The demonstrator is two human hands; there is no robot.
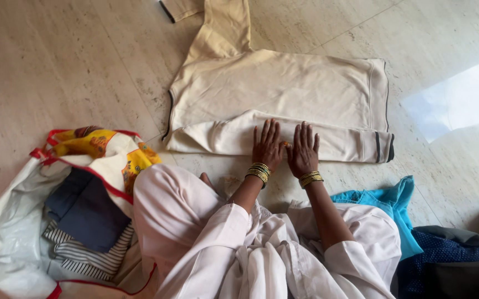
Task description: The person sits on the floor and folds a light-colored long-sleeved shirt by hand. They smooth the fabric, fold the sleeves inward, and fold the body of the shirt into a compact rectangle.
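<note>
A cream sweatshirt (pixel 284 88) lies spread on the pale stone floor, one sleeve folded across its near edge, its dark-striped cuff (pixel 382 147) at the right. My left hand (pixel 267 145) and my right hand (pixel 304 149) lie flat side by side on that folded sleeve, fingers spread, palms down. Both wrists wear gold bangles. The other sleeve (pixel 225 25) runs up toward the top of the view.
At the left stands an open white bag with red trim (pixel 7 221) holding folded dark and striped clothes (pixel 84 232). At the right lie a blue garment (pixel 389 202) and dark clothes (pixel 455 260). My knees in pale pink cloth fill the bottom middle.
</note>
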